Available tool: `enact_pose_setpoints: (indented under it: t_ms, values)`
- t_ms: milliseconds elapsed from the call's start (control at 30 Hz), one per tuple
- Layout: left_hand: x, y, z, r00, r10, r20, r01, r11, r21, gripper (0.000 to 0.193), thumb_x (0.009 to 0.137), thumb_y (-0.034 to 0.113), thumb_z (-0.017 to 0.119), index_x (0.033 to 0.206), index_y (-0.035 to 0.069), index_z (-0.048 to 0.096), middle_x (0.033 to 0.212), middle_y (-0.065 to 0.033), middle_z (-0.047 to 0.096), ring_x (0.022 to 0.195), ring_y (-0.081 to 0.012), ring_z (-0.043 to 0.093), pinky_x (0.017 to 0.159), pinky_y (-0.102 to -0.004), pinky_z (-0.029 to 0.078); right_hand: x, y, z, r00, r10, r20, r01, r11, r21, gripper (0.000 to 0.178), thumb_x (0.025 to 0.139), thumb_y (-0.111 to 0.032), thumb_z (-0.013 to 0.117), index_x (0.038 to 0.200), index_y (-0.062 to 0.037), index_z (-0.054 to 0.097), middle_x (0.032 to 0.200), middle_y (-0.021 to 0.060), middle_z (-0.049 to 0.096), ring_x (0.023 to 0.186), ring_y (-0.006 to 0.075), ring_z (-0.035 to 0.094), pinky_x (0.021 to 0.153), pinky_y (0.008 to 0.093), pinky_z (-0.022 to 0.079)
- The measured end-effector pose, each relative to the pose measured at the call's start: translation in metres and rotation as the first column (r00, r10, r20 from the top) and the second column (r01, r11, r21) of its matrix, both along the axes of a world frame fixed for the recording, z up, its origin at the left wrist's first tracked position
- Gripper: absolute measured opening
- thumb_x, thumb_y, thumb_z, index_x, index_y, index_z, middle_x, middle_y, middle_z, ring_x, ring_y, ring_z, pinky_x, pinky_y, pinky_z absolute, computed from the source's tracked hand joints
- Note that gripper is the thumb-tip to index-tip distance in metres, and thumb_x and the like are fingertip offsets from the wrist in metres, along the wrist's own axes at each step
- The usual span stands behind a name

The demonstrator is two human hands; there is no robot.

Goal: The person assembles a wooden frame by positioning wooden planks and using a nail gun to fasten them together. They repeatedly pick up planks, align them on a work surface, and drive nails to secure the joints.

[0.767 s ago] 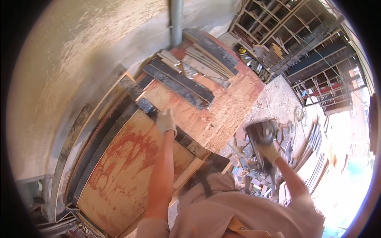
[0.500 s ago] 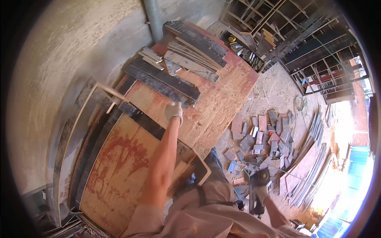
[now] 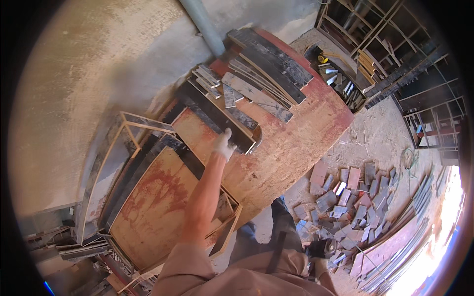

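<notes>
My left hand (image 3: 224,145), in a pale glove, reaches out over the workbench. Its fingers close on the near edge of a long black board (image 3: 213,114), close to the board's right end. That board is tipped up, so a strip of its bare wood side shows. Low on the right, beside my leg, a black hand-held power tool (image 3: 321,248) hangs in my right hand (image 3: 320,266); its exact kind is hard to make out. Beyond the black board lie a pale plank (image 3: 256,96) and several narrow strips (image 3: 207,79).
A dusty reddish workbench top (image 3: 291,143) runs toward the far right. Left of my arm lies a framed panel (image 3: 153,202), with a thin wooden frame (image 3: 98,172) against the wall. Offcuts (image 3: 350,202) litter the floor at right. Metal racks (image 3: 385,29) stand beyond.
My left hand has come to the black board and taken its edge, and the board has tipped up. The view has shifted; the power tool now sits lower in it, still in my right hand.
</notes>
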State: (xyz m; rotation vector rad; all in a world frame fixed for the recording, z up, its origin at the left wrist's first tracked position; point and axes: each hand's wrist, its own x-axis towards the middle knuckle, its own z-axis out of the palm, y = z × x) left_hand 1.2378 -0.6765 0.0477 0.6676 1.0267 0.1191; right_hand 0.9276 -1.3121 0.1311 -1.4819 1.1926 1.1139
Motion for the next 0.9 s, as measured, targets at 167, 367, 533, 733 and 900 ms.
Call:
enact_pose_setpoints:
  t_ms: [167, 367, 533, 733, 900]
  values:
    - [-0.131, -0.001, 0.149, 0.812, 0.294, 0.505, 0.002, 0.863, -0.506, 0.031, 0.107, 0.021, 0.056, 0.13, 0.0, 0.06, 0.111, -0.0112, 0.07, 0.102, -0.0258, 0.068, 0.092, -0.0418, 0.059, 0.088, -0.024, -0.037, 0.945, 0.289, 0.151, -0.303, 0.949, 0.083, 0.025, 0.099, -0.018, 0.05, 0.078, -0.011, 0.062, 0.056, 0.0036, 0.049, 0.044, 0.0208, 0.054, 0.042, 0.0375, 0.047]
    - [-0.231, -0.065, 0.301, 0.599, 0.523, 0.606, 0.185, 0.646, -0.74, 0.038, 0.108, 0.02, 0.051, 0.137, -0.003, 0.053, 0.109, -0.0095, 0.067, 0.101, -0.0239, 0.069, 0.089, -0.0398, 0.06, 0.172, -0.022, -0.077, -0.003, 0.953, 0.302, -0.944, 0.097, -0.316, 0.013, 0.082, -0.013, 0.066, 0.073, -0.0161, 0.074, 0.07, 0.001, 0.074, 0.06, 0.0215, 0.071, 0.057, 0.0381, 0.054]
    - [-0.27, -0.105, 0.374, 0.555, 0.45, 0.7, 0.076, 0.81, -0.582, 0.041, 0.107, 0.018, 0.053, 0.141, -0.004, 0.049, 0.111, -0.007, 0.066, 0.1, -0.0206, 0.069, 0.085, -0.0364, 0.061, 0.18, 0.024, -0.044, 0.405, 0.827, 0.391, -0.81, 0.522, -0.267, 0.009, 0.077, -0.004, 0.065, 0.081, -0.0089, 0.071, 0.07, 0.0072, 0.069, 0.06, 0.0236, 0.07, 0.054, 0.0383, 0.055]
    - [-0.32, -0.113, 0.375, 0.848, 0.118, 0.517, -0.29, 0.919, 0.265, 0.035, 0.106, 0.014, 0.057, 0.136, -0.003, 0.058, 0.122, -0.0088, 0.069, 0.108, -0.0166, 0.065, 0.093, -0.0279, 0.054, 0.141, 0.079, 0.008, 0.335, 0.736, 0.588, -0.796, 0.555, -0.241, 0.02, 0.076, -0.005, 0.063, 0.094, -0.0083, 0.07, 0.076, 0.0092, 0.068, 0.067, 0.0254, 0.067, 0.061, 0.0392, 0.054]
    - [-0.32, -0.103, 0.295, 0.954, 0.163, 0.25, -0.295, 0.658, 0.693, 0.049, 0.101, 0.011, 0.059, 0.146, -0.004, 0.05, 0.138, -0.0152, 0.063, 0.123, -0.0246, 0.06, 0.106, -0.0335, 0.045, 0.111, 0.078, 0.004, 0.367, 0.778, 0.51, -0.822, 0.528, -0.214, 0.014, 0.078, -0.005, 0.062, 0.09, -0.0075, 0.067, 0.079, 0.0102, 0.069, 0.078, 0.027, 0.069, 0.073, 0.0392, 0.056]
